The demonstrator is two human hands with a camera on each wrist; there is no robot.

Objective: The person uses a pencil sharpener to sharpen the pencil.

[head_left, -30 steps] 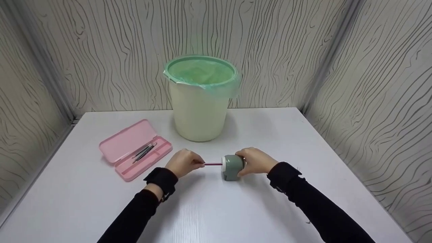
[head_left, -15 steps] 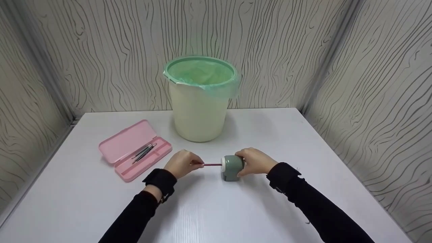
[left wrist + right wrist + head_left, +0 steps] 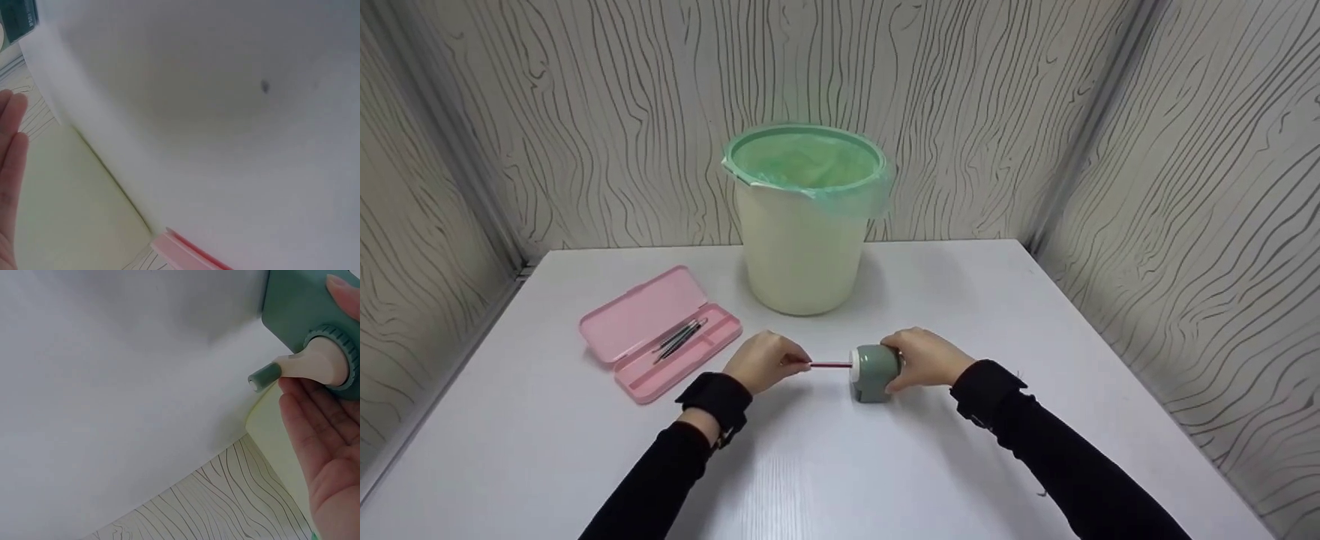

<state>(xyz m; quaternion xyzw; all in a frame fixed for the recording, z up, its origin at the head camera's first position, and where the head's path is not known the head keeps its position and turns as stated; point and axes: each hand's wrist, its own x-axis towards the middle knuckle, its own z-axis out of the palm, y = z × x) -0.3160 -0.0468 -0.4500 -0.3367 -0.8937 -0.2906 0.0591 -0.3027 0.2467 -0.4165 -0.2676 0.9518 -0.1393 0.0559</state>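
The head view looks forward and down from above the near side of the tabletop (image 3: 945, 465), farthest of the three, taking in the bin (image 3: 802, 240), the pink case (image 3: 637, 319) and the patterned walls (image 3: 960, 112). The left wrist view sits close and tilted, with the left fingers (image 3: 11, 163) along its left edge and only a corner of the green sharpener (image 3: 876, 371) at top left. The right wrist view, close and slanted, faces the crank (image 3: 315, 363) beside the right fingers (image 3: 304, 423). All three share the bin, sharpener and tabletop; the head and left wrist views share the case.
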